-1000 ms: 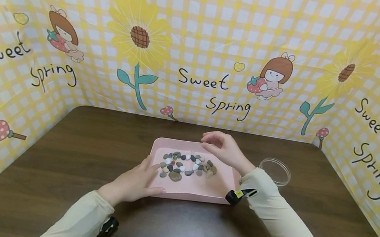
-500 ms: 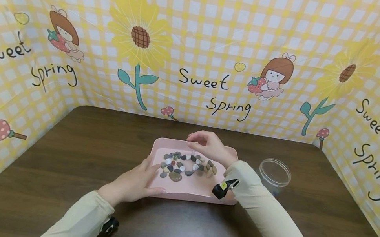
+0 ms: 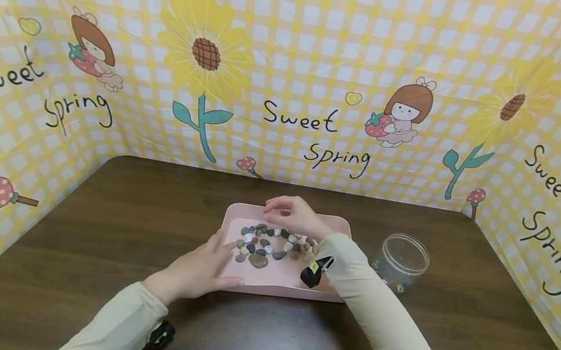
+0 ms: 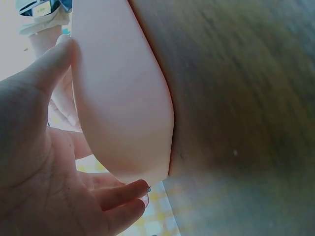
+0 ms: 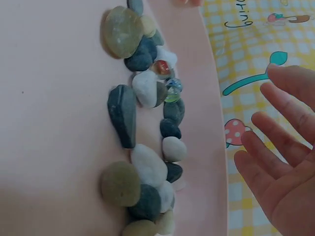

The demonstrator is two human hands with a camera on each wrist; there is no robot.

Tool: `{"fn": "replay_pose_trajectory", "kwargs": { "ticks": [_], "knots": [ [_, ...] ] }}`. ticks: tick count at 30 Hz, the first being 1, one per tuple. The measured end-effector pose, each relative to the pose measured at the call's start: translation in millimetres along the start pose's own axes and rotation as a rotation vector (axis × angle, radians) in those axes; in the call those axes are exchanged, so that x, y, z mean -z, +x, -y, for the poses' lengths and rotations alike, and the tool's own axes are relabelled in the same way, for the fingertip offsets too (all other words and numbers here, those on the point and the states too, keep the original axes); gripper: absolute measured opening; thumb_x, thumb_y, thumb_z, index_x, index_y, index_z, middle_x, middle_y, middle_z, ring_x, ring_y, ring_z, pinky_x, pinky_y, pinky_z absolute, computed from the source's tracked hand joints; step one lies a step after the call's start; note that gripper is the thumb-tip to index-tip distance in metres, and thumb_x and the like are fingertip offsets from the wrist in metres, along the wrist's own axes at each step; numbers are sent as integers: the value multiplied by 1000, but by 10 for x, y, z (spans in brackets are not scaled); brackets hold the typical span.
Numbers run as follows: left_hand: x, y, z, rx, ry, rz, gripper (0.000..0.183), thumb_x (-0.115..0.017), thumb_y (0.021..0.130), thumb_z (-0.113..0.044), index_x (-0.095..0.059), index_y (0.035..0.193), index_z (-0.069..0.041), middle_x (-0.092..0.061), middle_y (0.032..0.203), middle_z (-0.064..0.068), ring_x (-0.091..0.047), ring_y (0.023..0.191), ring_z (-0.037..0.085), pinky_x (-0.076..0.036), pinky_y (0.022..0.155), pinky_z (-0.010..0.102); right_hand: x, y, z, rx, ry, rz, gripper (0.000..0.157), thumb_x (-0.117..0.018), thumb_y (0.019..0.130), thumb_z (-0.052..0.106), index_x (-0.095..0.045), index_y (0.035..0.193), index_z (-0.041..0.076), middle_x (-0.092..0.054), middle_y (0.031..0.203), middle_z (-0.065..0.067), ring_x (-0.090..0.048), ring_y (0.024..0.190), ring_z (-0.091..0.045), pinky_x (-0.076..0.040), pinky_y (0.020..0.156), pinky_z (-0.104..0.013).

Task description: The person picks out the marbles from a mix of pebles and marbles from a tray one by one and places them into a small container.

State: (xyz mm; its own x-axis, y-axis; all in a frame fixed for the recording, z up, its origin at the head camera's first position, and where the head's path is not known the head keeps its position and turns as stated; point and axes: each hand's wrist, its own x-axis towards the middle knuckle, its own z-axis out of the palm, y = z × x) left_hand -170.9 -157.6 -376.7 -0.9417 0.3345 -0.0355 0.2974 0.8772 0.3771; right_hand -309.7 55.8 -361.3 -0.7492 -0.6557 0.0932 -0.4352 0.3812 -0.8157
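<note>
A pink tray (image 3: 271, 290) on the dark table holds pebbles, mostly grey, black, white and tan, laid in a looped outline. A large brown-green stone (image 5: 122, 32) lies at its left end. Among the pebbles are a red marble (image 5: 162, 68) and a clear green marble (image 5: 173, 93). My left hand (image 3: 195, 269) rests at the tray's front left corner, its thumb on the front rim and the other fingers along the left side. My right hand (image 3: 293, 214) is over the back of the tray, fingers loosely bent; in the right wrist view nothing shows between them.
To the right of the tray stands a clear round jar (image 3: 400, 262) with some coloured marbles low inside, partly behind my right sleeve (image 3: 375, 303). A yellow checked cloth (image 3: 285, 53) with sunflowers rises around the back and sides of the table (image 3: 150, 206).
My right hand has moved left along the back of the tray, and its sleeve has uncovered more of the jar. My left hand stays where it was.
</note>
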Motion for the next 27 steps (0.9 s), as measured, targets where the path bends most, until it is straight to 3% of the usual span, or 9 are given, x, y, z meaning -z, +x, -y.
{"fn": "replay_pose_trajectory", "kwargs": {
  "ticks": [6, 13, 21, 27],
  "knots": [
    [6, -6, -7, 2, -1, 3, 80, -60, 83, -56, -41, 138, 0, -19, 149, 33, -41, 128, 46, -42, 97, 53, -46, 68, -44, 0, -40, 44, 27, -64, 87, 12, -65, 109, -3, -53, 134, -19, -49, 127, -30, -36, 107, -45],
    [4, -4, -5, 4, -3, 4, 81, -60, 83, -56, -41, 138, 0, -19, 149, 33, -41, 128, 46, -43, 97, 53, -133, 133, -96, 5, -135, 55, 21, -65, 87, 15, -70, 103, 3, -60, 128, -14, -54, 121, -25, -43, 102, -37],
    [6, -15, -3, -8, 5, -2, 80, -60, 83, -56, -41, 137, 0, -20, 148, 35, -42, 127, 46, -43, 96, 53, -232, 191, -125, -54, -204, 97, 19, -66, 86, 14, -70, 103, 6, -66, 113, -8, -59, 98, -13, -48, 88, -24],
    [12, -13, -9, -7, 0, -1, 81, -60, 83, -56, -41, 138, 0, -19, 149, 34, -42, 128, 46, -43, 96, 52, -287, 203, -114, -72, -213, 114, 19, -64, 88, 11, -69, 104, 5, -68, 106, -8, -59, 89, -9, -48, 83, -22]
  ]
}}
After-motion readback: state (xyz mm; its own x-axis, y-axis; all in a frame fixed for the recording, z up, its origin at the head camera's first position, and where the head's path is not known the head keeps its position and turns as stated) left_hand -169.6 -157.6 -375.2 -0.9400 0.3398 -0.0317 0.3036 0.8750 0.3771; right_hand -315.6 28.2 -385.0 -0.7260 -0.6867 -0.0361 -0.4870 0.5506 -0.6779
